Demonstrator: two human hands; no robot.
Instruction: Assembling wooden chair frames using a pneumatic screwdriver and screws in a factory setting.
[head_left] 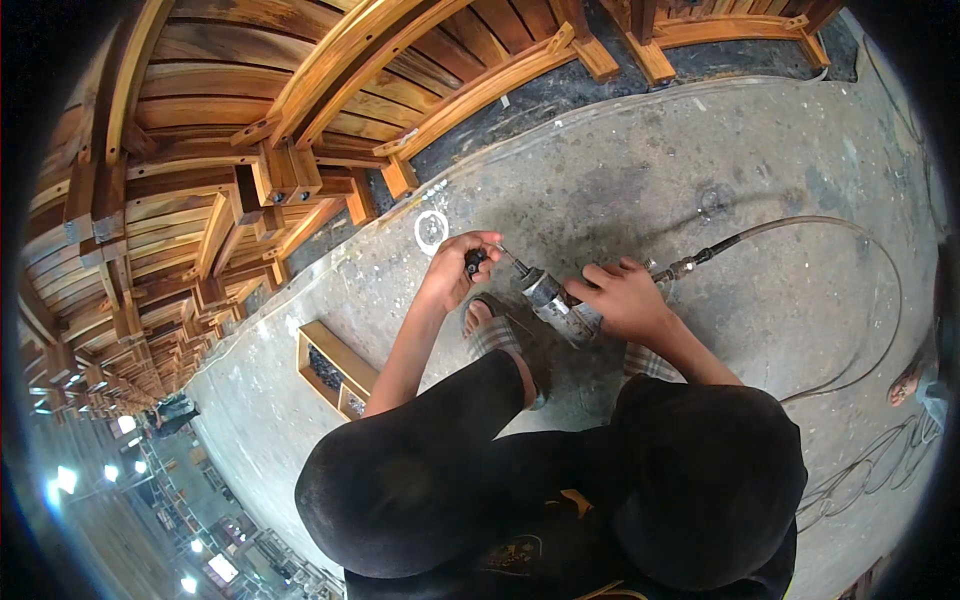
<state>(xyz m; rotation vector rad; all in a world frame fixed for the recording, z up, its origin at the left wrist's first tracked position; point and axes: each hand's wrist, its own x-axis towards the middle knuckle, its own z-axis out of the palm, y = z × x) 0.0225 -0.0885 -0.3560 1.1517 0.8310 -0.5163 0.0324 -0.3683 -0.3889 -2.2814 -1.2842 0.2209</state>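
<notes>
Left hand pinches a small black chuck key at the tip of the pneumatic drill, low over the concrete floor. Right hand wraps the drill's body beside its air hose; a steady body and a fully seated key would serve best

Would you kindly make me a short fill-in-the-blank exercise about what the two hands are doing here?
1. The right hand grips a metal air tool fed by a ____ from the right.
2. The left hand pinches a small ____ key at the tool's tip.
3. A small wooden ____ lies on the concrete floor beside the left forearm.

Missing words: hose; black; frame
</notes>
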